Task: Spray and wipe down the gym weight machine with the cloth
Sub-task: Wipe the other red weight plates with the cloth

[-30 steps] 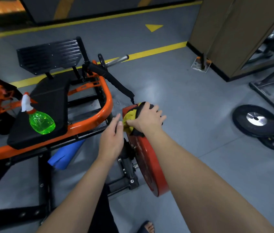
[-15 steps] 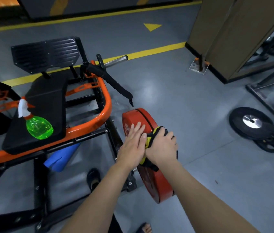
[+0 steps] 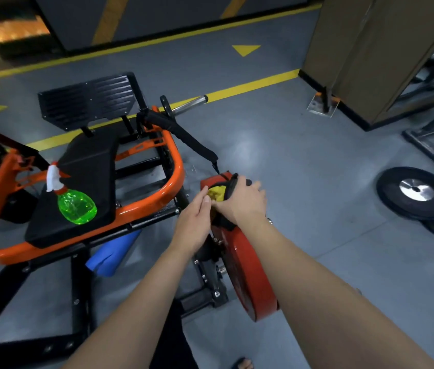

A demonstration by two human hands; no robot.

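Cloth (image 3: 214,194), yellow and black, sits bunched on the top edge of the red weight plate (image 3: 250,267), which stands upright on its edge at the right side of the weight machine (image 3: 177,166). Your right hand (image 3: 242,202) covers the cloth from above, its fingers (image 3: 255,187) curled down over the fabric and gripping it against the plate's rim. Your left hand (image 3: 194,222) lies just beside it against the plate's left face. Its fingers (image 3: 202,199) are straight and close together, and their tips touch the edge of the cloth without holding anything. Both your forearms reach in from the bottom of the view, the right one passing over the lower half of the plate. To your left, the green spray bottle (image 3: 77,206) with its white trigger head sits on the machine's black seat pad (image 3: 90,163), well apart from both hands. The orange tube of the frame curves round that pad, with a ribbed black panel (image 3: 88,102) beyond it. A chrome bar (image 3: 189,103) sticks out behind the frame, and a black strap (image 3: 191,141) hangs down from the frame toward the top of the plate. A blue roll (image 3: 112,253) lies under the frame on the grey floor (image 3: 303,169). Two black weight plates (image 3: 415,191) lie flat on the floor far to your right.
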